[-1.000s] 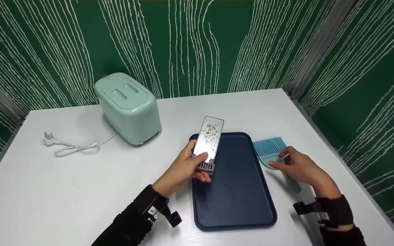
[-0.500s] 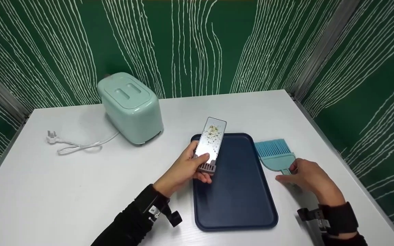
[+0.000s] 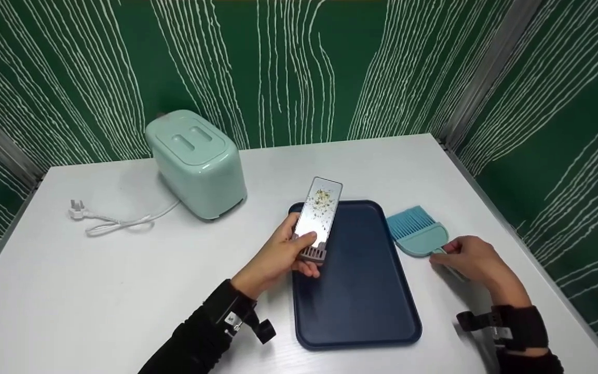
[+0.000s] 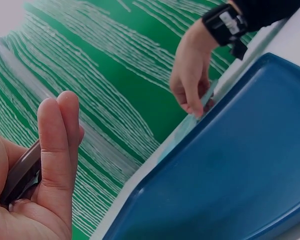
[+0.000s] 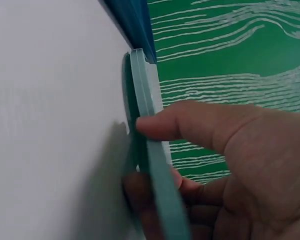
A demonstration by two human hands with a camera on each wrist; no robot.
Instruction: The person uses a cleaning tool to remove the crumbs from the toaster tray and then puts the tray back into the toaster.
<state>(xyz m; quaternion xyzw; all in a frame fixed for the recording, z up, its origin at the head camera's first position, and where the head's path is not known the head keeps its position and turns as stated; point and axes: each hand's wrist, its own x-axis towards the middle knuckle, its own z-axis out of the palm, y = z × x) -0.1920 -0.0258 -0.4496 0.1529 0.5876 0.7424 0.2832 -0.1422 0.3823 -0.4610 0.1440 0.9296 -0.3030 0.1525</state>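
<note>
My left hand (image 3: 281, 253) grips a slim, flat toaster crumb tray (image 3: 321, 208), thumb on top. Brownish and pale crumbs (image 3: 323, 199) are scattered over its far half. It is held above a dark blue serving tray (image 3: 356, 291). In the left wrist view, the crumb tray's dark edge (image 4: 21, 172) shows between palm and fingers. At the right, my right hand (image 3: 473, 262) pinches the handle of a mint-green hand brush (image 3: 423, 240), whose blue bristles point away beside the serving tray's edge. The right wrist view shows the thumb on one side of the handle (image 5: 162, 185), fingers at the other.
A mint-green toaster (image 3: 200, 166) stands at the back left of the white table (image 3: 138, 291). Its white cord and plug (image 3: 77, 210) lie to its left. Green walls with white lines (image 3: 299, 67) rise behind and at the right.
My right hand has moved from the brush's head back to its handle, and the brush has turned a little. My left hand and the crumb tray have hardly moved.
</note>
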